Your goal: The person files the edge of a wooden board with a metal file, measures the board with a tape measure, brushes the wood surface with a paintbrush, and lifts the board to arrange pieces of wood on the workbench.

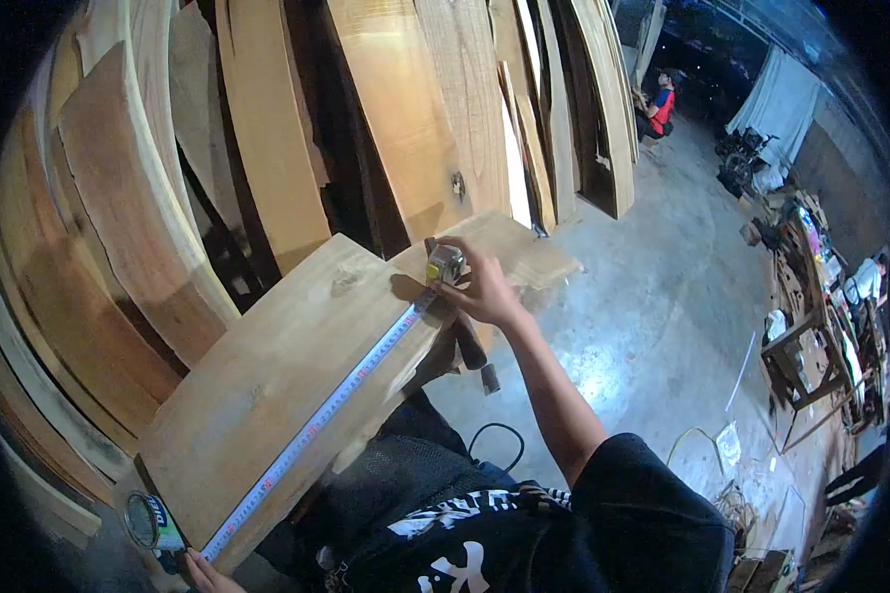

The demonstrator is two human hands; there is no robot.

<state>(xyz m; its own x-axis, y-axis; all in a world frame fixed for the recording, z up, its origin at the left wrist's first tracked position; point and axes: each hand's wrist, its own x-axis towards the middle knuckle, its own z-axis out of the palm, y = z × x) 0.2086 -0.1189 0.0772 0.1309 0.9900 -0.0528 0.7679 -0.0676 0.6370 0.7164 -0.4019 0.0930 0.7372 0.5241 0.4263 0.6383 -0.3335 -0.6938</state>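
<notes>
A wide wooden board [277,346] lies slantwise in front of me. Along its near side runs the pale blade of a tape measure [447,263], drawn out from corner to corner. My right hand [480,289] grips the tape measure's case at the board's far right end. At the lower left corner, my left hand [211,575] has its fingers pressed on the blade's end; the lower part of this hand is cut off by the frame. Beside that corner stands an open tin can [153,522] with a blue and green label.
Tall planks [267,128] lean in a row behind the board. Another wooden piece [509,247] lies past its right end. Concrete floor [623,326] stretches to the right, with a cluttered wooden bench [806,346], a motorbike [745,158] and a seated person [658,107] farther off.
</notes>
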